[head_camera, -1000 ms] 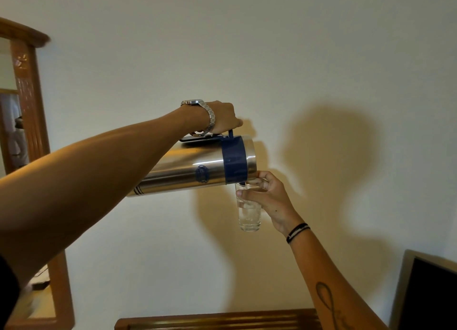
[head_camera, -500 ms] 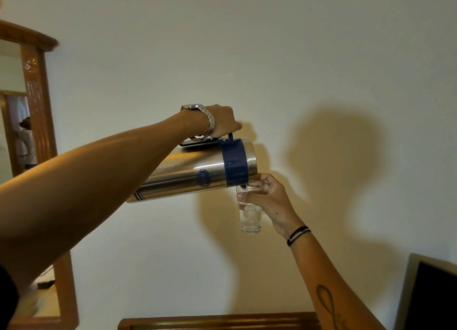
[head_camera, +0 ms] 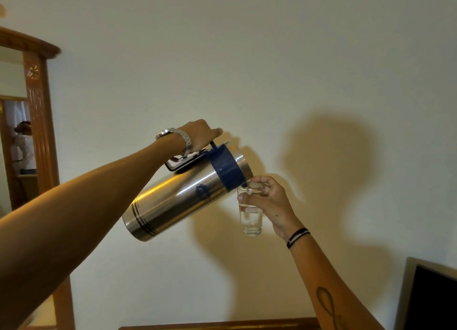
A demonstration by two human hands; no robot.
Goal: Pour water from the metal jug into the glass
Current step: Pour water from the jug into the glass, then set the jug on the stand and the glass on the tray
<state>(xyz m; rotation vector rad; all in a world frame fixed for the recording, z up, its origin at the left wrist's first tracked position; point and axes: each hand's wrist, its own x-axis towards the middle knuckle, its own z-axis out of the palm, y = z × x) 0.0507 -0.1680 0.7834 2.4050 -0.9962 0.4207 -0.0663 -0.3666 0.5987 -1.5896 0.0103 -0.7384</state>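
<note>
Pale, plain wall (head_camera: 272,57) fills most of the view, carrying the soft shadows of the arms and the jug; at the left edge stands a wooden-framed mirror (head_camera: 40,112), and in its glass a figure in a white top shows faintly; at the bottom right corner sits a dark screen (head_camera: 435,302) with a light frame; along the bottom edge runs a strip of wooden furniture (head_camera: 222,326).

Both hands are raised in front of the wall. On the left, the left hand (head_camera: 197,135) is closed round the dark handle on top of the metal jug (head_camera: 183,193), a metal watch (head_camera: 176,138) on its wrist; the jug is tilted, base lower left and mouth upper right, its blue collar (head_camera: 226,167) near the mouth and a small blue emblem on its steel side; the spout end rests right at the rim of the glass (head_camera: 251,216).

On the right, the right hand (head_camera: 267,201) is wrapped round the upper part of the glass, fingers across its front, holding it upright just beneath the jug's mouth; the glass is clear and holds water in its lower part; a dark band (head_camera: 298,237) circles the right wrist; a tattoo (head_camera: 329,307) marks the forearm below it.
</note>
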